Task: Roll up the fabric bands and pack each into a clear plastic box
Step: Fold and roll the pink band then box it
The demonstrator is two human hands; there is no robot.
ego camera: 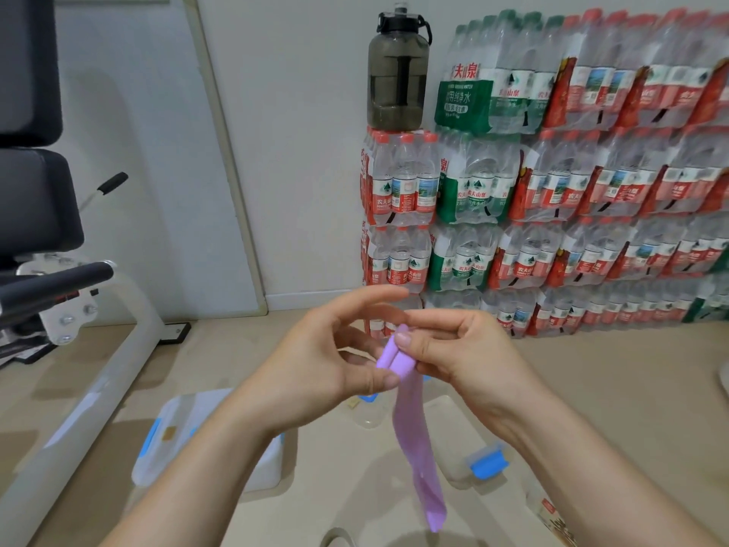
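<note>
One band (415, 428), two hands (315, 369) (465, 357), one jug (397, 77)

lilac band (412, 424), blue box clips (488, 463)

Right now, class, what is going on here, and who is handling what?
A person is rolling a purple band in mid-air. The right hand and the left hand both pinch the started roll at its top, and most of the band hangs loose. Below, on the floor, sit clear plastic boxes with blue clips.

Below my fingers (374, 296), the beige floor (591, 388) bears one clear box (189, 428) to their left, a second box (453, 467) to their right, water-bottle packs (552, 238) stacked beyond, and a gym machine (98, 388) far left.
</note>
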